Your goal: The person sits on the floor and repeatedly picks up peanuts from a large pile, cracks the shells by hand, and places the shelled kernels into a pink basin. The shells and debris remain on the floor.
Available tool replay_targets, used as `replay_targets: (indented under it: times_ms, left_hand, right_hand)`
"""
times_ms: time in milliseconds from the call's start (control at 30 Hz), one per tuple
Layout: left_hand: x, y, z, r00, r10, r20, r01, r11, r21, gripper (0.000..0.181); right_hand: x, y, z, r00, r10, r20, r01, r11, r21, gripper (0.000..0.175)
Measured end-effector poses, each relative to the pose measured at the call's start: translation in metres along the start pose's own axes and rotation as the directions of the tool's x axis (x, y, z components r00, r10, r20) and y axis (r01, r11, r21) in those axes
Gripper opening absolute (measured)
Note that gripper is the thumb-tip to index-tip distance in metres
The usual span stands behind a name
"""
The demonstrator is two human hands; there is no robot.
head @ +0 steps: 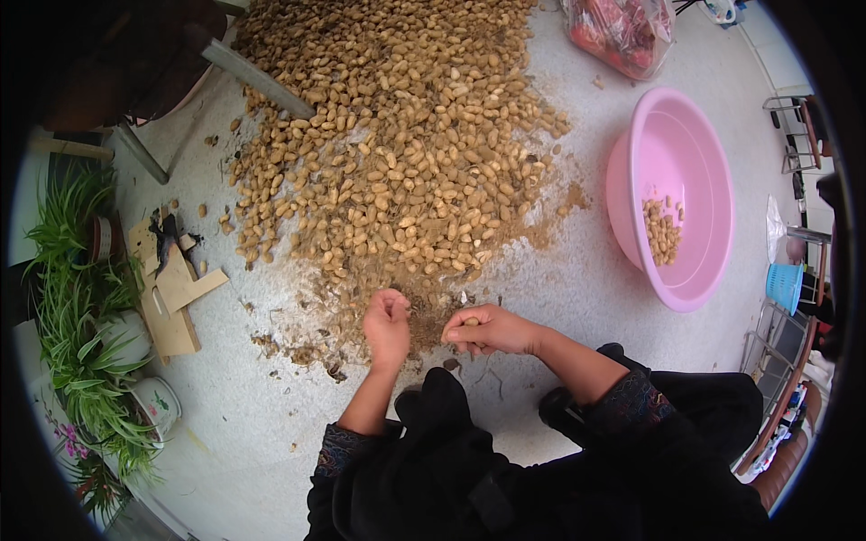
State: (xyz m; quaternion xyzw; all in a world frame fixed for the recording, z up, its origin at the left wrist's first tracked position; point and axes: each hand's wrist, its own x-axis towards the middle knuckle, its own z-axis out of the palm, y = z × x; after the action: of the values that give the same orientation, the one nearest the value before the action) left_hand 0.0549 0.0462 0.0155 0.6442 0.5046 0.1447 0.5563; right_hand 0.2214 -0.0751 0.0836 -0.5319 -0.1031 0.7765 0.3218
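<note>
A large heap of unshelled peanuts (406, 169) spreads over the floor in front of me, with loose dirt and debris along its near edge. Above that dirt is my left hand (387, 328), its fingers curled inward; whether anything sits inside them is hidden. My right hand (500, 329) is closed around at least one peanut (471, 322), which shows between thumb and fingers. To the right stands a pink plastic basin (619, 196), its opening facing me at a slant, with a small pile of peanuts (662, 233) lying inside.
Potted spider plants (88, 338) line the left side, beside cardboard pieces (177, 291). A metal leg (254, 74) reaches down into the heap. At the upper right lies a clear plastic bag (626, 34) with red contents. A blue plastic basket (785, 287) and chairs are at far right.
</note>
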Motion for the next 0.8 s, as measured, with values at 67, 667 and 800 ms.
replay_targets:
  times_ms: [67, 667, 800]
  left_hand:
    - [0.011, 0.001, -0.011, 0.940, 0.339, -0.024, -0.303, 0.869, 0.391, 0.013]
    - [0.029, 0.017, 0.011, 0.999, 0.010, 0.033, -0.010, 1.000, -0.010, 0.004]
    - [-0.003, 0.021, 0.009, 0.960, -0.121, 0.252, 0.199, 0.927, -0.317, 0.003]
  right_hand:
    - [-0.005, 0.006, -0.004, 0.999, -0.011, 0.040, 0.005, 0.987, 0.162, 0.022]
    - [-0.001, -0.009, -0.018, 0.956, 0.011, -0.294, 0.106, 0.920, 0.378, 0.023]
    - [0.015, -0.006, 0.002, 0.931, 0.074, -0.358, 0.061, 0.934, 0.351, 0.021]
